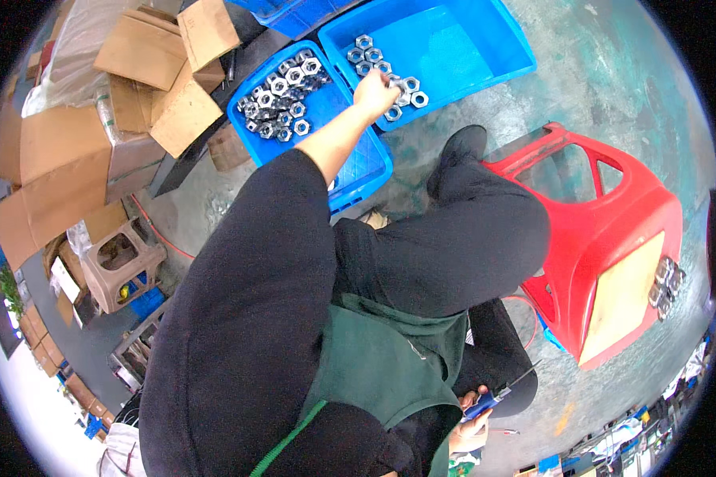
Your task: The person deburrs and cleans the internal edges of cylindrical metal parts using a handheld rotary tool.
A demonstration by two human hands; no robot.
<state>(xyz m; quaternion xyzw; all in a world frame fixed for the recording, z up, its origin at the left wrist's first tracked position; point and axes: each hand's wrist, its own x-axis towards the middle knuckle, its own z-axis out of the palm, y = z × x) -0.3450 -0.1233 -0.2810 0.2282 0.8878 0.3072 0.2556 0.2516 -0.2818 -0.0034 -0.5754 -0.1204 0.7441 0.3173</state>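
Observation:
My left hand [377, 95] reaches far forward into a blue bin [461, 44], its fingers bent down around a metal hex nut [394, 80]. Several more hex nuts [365, 54] lie side by side around those fingers. To the left, a second blue bin [358, 171] holds a heap of hex nuts [278, 95]; my forearm passes over it. Low on the right, beside my leg, my right hand [472, 425] is closed around a blue-handled tool [485, 404] with a thin metal shaft pointing up and right.
A red plastic stool [589, 230] lies on its side at the right, with a tan board [624, 298] on it and several metal nuts [667, 286] beside the board. Open cardboard boxes [64, 159] stand at the left, above a beige stool [123, 266]. My bent legs [445, 246] fill the middle.

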